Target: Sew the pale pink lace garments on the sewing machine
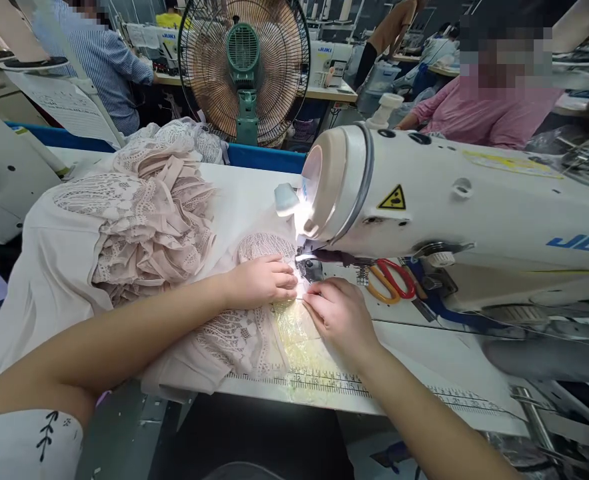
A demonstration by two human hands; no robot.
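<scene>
At the sewing machine [424, 200] I have beige lace fabric [267, 247] under the lit needle area, at the presser foot [309, 265]. My left hand [261, 281] lies over the lace just left of the foot, its fingers resting flat on it. Just in front of the foot, my right hand [341, 317] pinches the fabric edge between thumb and forefinger. More of this lace piece [239, 340] hangs toward the table's front edge. Shiny yellowish tape [299, 333] covers the table below my fingers. The needle itself is hard to make out in the glare.
A heap of beige lace garments [159, 220] lies on the left. Scissors with red and orange handles [391, 280] sit beneath the machine arm. A printed ruler [324, 381] runs along the front edge. Beyond stand a large fan [244, 67] and co-workers, one in a pink shirt [489, 117].
</scene>
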